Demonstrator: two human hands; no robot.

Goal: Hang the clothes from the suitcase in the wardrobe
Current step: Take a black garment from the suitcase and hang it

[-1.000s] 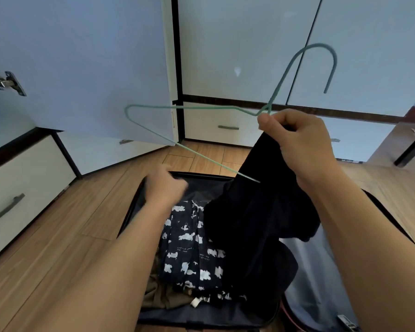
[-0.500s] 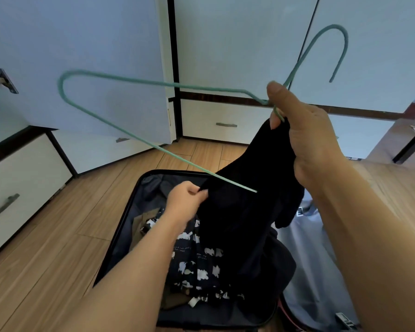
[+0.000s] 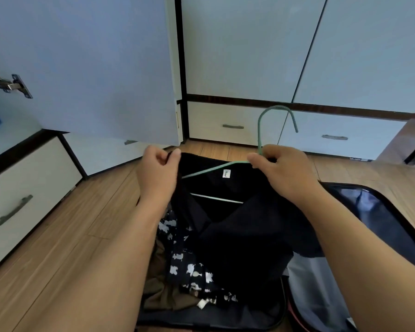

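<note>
In the half second before this, I had brought the thin green wire hanger (image 3: 259,144) down from above my head, turned it level and slid it inside the black soft-knit top (image 3: 228,212); its left shoulder arm and bottom bar showed through the neck opening. My left hand had left the suitcase and come up to the garment. I judged the top nearly hung, with only its shoulders left to settle before it went to the wardrobe.

Nearest me, the open black hard-shell suitcase (image 3: 391,212) lay on the wooden floor, holding a crumpled dark fabric printed with white shapes (image 3: 189,271) and an olive-brown cloth (image 3: 161,291). Above it the limp, matt top drooped into the case, a small white label at its collar. My left hand (image 3: 157,173) pinched the top's left shoulder edge; my right hand (image 3: 280,168) gripped the hanger's neck together with the cloth, the hook curving up. Beyond stood the smooth pale-blue wardrobe (image 3: 249,49), one door (image 3: 94,68) swung open.
</note>
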